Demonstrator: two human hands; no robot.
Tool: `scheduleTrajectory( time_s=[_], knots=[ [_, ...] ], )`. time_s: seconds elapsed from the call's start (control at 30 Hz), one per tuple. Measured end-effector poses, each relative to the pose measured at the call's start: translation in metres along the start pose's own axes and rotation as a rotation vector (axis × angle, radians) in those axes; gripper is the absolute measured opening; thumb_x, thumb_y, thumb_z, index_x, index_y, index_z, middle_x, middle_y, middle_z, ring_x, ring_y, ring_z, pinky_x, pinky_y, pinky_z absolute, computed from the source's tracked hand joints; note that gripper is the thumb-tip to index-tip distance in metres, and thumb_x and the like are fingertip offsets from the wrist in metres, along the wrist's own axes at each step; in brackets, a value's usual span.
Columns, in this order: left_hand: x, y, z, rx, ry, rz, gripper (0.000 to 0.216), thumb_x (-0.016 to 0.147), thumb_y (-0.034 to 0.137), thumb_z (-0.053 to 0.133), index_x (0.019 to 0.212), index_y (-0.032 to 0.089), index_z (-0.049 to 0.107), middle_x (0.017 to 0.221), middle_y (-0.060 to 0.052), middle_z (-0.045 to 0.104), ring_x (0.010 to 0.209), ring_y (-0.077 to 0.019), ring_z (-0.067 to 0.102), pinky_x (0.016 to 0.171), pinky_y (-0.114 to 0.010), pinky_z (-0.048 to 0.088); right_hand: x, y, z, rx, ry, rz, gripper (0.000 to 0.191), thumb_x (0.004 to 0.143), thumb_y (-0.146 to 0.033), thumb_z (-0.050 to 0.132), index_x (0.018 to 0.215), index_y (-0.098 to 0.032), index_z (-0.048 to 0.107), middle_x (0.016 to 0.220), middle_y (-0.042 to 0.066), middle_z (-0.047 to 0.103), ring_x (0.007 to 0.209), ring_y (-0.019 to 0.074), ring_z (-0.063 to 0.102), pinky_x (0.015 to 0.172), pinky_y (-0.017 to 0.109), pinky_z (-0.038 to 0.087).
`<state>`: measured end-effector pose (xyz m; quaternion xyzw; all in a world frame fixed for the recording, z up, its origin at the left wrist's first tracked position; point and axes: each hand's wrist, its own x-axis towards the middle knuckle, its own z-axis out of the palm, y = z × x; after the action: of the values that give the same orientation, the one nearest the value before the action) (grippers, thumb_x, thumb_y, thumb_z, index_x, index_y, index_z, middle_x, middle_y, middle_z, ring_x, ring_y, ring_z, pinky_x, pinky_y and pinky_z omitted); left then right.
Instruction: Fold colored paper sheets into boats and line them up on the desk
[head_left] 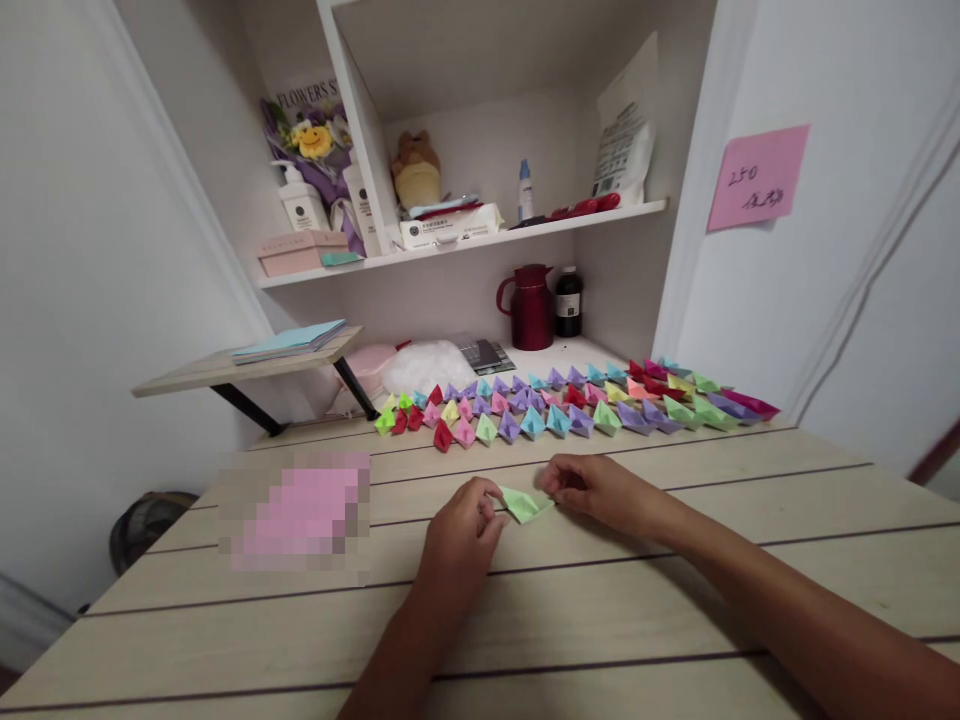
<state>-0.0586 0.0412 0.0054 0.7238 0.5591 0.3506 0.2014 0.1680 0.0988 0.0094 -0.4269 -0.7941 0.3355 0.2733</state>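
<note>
A small light-green folded paper piece (523,504) lies on the wooden table (600,600) between my hands. My left hand (459,530) pinches its left tip with curled fingers. My right hand (596,487) pinches its right end, fingers closed on the paper. Behind them, several folded paper boats (570,405) in red, pink, purple, blue, green and yellow stand in rows across the back of the table.
A pink blurred patch (296,512) lies on the table at left. A small side shelf holds blue paper sheets (289,342). A dark red jug (531,306), a dark bottle (568,300) and a white bag (427,368) stand at the back. A pink note (756,177) is stuck to the right wall.
</note>
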Motion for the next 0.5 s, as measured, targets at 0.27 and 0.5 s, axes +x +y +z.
scheduleTrajectory(
  time_s=[0.27,0.5],
  knots=[
    [0.0,0.012,-0.007,0.053,0.143,0.033,0.014,0.081,0.017,0.052,0.091,0.021,0.06,0.082,0.001,0.057,0.07,-0.0127,0.053,0.068,-0.024,0.04,-0.008,-0.018,0.004,-0.053,-0.101,-0.02,0.018,0.074,-0.018,0.054,0.075,-0.021,0.072,0.073,0.0,0.072,0.065,0.016,0.061,0.058,0.023,0.042],
    [-0.005,0.014,-0.007,0.076,-0.11,0.05,0.034,0.075,0.011,0.058,0.106,0.026,0.06,0.098,0.002,0.057,0.07,-0.0109,0.053,0.07,-0.024,0.042,-0.001,-0.003,0.003,-0.148,0.04,0.053,0.018,0.074,-0.018,0.054,0.076,-0.023,0.071,0.071,0.0,0.071,0.064,0.017,0.059,0.059,0.025,0.04]
  ],
)
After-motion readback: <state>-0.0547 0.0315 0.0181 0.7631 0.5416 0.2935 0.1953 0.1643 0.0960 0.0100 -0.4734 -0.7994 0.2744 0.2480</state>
